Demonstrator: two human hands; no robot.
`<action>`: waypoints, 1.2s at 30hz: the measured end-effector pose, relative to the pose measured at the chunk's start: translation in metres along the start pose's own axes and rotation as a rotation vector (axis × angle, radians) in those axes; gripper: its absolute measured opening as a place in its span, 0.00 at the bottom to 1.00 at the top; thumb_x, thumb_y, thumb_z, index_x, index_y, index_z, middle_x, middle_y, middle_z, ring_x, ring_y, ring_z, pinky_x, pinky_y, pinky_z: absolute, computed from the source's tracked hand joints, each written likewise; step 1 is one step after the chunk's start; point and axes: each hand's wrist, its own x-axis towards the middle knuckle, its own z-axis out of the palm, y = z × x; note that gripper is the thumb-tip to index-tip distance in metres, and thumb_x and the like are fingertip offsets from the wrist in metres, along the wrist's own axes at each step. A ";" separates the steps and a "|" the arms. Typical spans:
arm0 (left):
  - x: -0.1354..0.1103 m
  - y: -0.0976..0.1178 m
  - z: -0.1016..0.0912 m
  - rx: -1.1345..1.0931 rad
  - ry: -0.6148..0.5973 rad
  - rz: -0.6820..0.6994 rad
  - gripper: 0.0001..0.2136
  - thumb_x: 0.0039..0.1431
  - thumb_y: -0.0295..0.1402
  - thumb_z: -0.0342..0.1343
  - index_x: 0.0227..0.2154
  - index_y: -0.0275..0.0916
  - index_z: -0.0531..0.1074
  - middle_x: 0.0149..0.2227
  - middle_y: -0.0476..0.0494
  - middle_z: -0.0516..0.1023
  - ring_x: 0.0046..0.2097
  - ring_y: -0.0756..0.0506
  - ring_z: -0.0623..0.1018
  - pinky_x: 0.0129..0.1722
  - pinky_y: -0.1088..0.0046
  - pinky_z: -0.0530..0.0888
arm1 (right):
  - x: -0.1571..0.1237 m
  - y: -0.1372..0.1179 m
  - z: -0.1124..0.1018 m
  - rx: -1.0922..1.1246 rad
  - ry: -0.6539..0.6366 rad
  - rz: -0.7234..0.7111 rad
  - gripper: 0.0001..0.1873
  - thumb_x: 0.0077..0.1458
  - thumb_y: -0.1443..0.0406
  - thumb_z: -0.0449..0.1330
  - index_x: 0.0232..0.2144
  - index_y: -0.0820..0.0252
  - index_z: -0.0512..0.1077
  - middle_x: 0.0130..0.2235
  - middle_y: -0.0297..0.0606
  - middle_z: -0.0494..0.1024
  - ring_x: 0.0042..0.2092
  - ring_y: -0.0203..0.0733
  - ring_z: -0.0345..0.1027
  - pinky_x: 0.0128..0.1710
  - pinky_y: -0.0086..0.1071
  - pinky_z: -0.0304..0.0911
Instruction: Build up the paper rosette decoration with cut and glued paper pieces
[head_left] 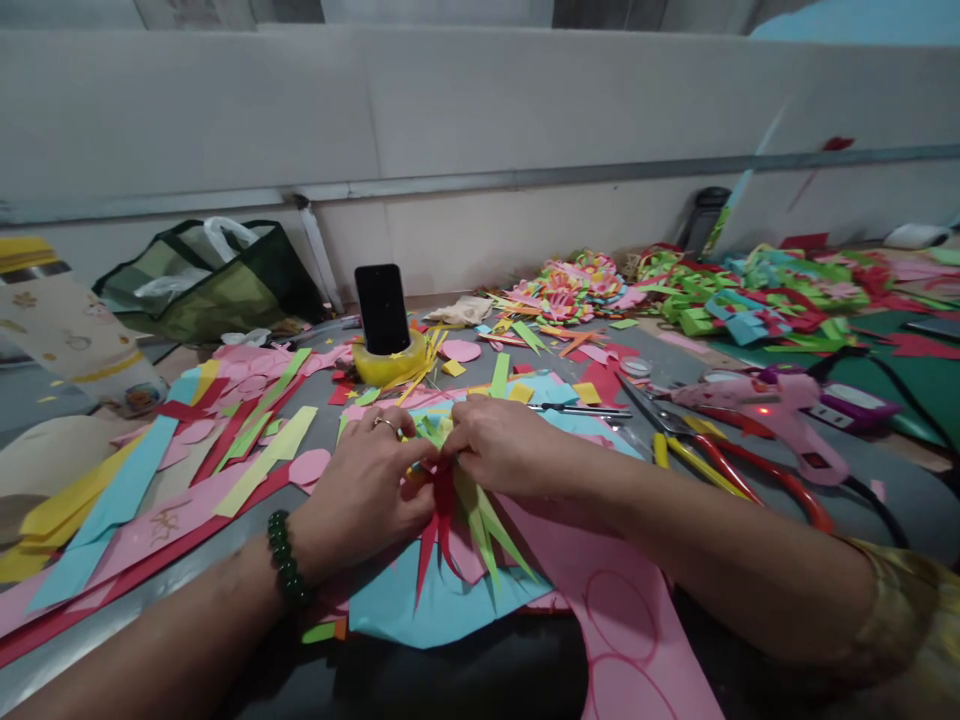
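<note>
- Left hand (379,470), center frame: fingers curled in, pinching the paper strips (445,515) at their gathered top.
- Right hand (506,445), just beside it: fingers closed on the same bunch.
- Strips, red and green, sit between both hands, tails fanning toward bottom center over blue paper (412,615). Exact finger contact partly hidden.
- Pink sheet (622,625) with drawn circles, lower right of center, under right forearm.
- Glue gun (787,415): right side of frame, red light lit.

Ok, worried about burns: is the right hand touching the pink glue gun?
Apart: the head view shows a wide gap between right hand and glue gun.
</note>
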 end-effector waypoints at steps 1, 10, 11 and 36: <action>0.000 0.000 0.000 -0.009 -0.009 0.002 0.10 0.51 0.32 0.53 0.36 0.46 0.76 0.38 0.42 0.69 0.41 0.40 0.69 0.41 0.61 0.66 | 0.000 0.001 0.000 0.018 -0.002 0.006 0.16 0.47 0.72 0.54 0.32 0.57 0.79 0.32 0.41 0.78 0.35 0.41 0.69 0.31 0.29 0.55; 0.000 0.001 -0.003 -0.006 -0.038 0.025 0.14 0.45 0.26 0.51 0.35 0.44 0.76 0.39 0.42 0.69 0.42 0.40 0.69 0.42 0.59 0.66 | 0.003 0.007 -0.005 0.135 0.085 0.053 0.18 0.47 0.73 0.53 0.32 0.53 0.80 0.32 0.37 0.78 0.33 0.38 0.67 0.30 0.27 0.54; 0.000 0.001 -0.003 0.005 -0.040 0.025 0.14 0.45 0.25 0.51 0.34 0.43 0.76 0.39 0.42 0.70 0.42 0.40 0.69 0.42 0.59 0.66 | 0.004 0.006 -0.004 0.113 0.052 0.042 0.19 0.47 0.72 0.52 0.33 0.52 0.80 0.32 0.37 0.77 0.33 0.38 0.67 0.30 0.27 0.54; 0.001 -0.001 -0.002 0.061 0.027 0.067 0.10 0.52 0.25 0.51 0.33 0.44 0.75 0.41 0.42 0.70 0.46 0.39 0.69 0.44 0.58 0.64 | 0.002 0.004 -0.002 0.093 -0.040 0.040 0.20 0.47 0.71 0.51 0.37 0.54 0.79 0.35 0.38 0.81 0.36 0.40 0.71 0.31 0.28 0.57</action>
